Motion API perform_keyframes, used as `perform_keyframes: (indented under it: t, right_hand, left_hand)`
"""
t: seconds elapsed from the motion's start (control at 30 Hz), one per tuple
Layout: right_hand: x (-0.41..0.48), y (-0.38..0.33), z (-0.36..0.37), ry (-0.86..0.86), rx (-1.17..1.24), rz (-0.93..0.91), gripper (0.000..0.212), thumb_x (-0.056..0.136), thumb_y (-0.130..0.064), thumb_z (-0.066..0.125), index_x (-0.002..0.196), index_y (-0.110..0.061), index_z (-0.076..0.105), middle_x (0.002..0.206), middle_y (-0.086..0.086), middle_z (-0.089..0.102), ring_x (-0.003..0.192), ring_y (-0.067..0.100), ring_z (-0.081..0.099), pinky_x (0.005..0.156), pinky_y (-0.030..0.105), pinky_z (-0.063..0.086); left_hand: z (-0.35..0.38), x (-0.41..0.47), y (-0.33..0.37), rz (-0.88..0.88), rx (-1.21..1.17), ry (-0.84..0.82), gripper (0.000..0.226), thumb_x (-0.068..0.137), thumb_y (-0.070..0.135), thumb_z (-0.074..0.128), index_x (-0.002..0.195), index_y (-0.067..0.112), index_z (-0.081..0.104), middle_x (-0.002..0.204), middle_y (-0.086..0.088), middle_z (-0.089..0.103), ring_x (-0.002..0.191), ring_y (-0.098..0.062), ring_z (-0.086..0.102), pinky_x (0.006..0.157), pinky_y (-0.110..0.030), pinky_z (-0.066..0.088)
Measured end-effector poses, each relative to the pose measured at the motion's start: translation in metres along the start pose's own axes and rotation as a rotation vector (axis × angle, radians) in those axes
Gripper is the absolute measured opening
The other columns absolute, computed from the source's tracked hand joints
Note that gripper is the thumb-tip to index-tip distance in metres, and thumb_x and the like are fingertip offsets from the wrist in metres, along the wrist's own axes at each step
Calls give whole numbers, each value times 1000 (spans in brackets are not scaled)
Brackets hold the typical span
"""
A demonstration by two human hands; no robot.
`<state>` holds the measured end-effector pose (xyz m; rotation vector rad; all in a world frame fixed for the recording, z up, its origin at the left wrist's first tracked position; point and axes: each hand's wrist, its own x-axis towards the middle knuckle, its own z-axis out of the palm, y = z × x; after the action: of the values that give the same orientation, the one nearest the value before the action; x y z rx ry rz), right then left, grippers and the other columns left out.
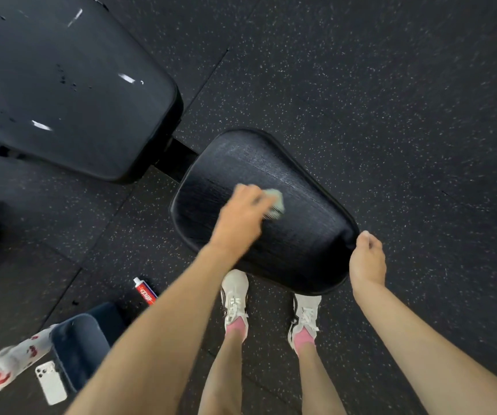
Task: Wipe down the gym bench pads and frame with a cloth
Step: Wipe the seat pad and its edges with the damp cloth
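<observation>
Left hand [241, 215] grips a pale green cloth [275, 199], blurred, on top of the seat pad [301, 238]. Right hand [367, 259] is loosely curled, holding nothing, just beside the pad's near corner.

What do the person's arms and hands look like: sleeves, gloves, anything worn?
Nothing worn that shows. The left arm and right arm have no sleeves up to the frame edge. There are no gloves, watch or bands on the left hand or right hand. The left hand is motion-blurred, so a thin ring can't be ruled out.
</observation>
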<state>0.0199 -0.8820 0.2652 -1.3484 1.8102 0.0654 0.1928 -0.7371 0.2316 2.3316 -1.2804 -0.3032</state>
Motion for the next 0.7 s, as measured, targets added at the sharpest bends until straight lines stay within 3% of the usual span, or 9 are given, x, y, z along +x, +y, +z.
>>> perform_keyframes:
  t: [0.07,0.17,0.27,0.37,0.47,0.57,0.7]
  right_hand:
    - [-3,1,0,-10,19,14,48,103,-38,28,145,-15,38,145,10,45,132,31,41,107,42,30]
    - [-7,4,2,-27,30,23,48,103,-37,28,145,-15,38,144,11,46,131,31,41,107,41,31]
    - [-11,7,2,-39,29,23,49,103,-36,26,145,-14,36,143,12,46,130,32,42,107,43,31]
    - [-12,11,-1,-49,24,16,49,104,-36,25,146,-13,35,144,12,45,131,32,41,109,44,31]
    - [-10,12,-5,-73,25,13,49,104,-37,24,147,-14,35,145,10,43,134,30,38,110,42,28]
    - [-9,14,-12,-98,63,24,49,104,-38,22,146,-16,35,146,9,43,135,28,37,111,42,27]
    - [-5,18,-18,-141,87,53,53,104,-41,20,143,-13,42,149,8,41,138,27,36,116,45,25]
  left_hand:
    - [-19,4,-38,-230,26,155,45,75,-5,43,112,12,64,96,-9,50,89,-32,44,67,-45,50]
    - [-39,11,-62,-430,19,215,46,79,-13,52,119,8,63,102,-15,53,95,-33,45,77,-38,46]
    - [-32,36,-48,-753,-63,357,44,88,-8,46,125,12,58,119,-12,53,108,-30,43,80,-21,32]
    - [-18,59,-20,-978,-59,480,47,90,-7,44,130,15,54,130,-4,54,117,-25,42,85,-22,33]
    - [-4,60,16,-761,-97,459,44,84,-10,49,120,13,58,123,-3,59,112,-23,45,86,-18,34]
    - [31,36,60,-436,-120,304,43,79,-13,54,115,8,61,119,-8,62,104,-27,50,89,-35,45]
    - [72,-7,109,-371,-250,210,57,73,-20,59,124,5,61,132,-11,57,116,-28,50,99,-37,45]
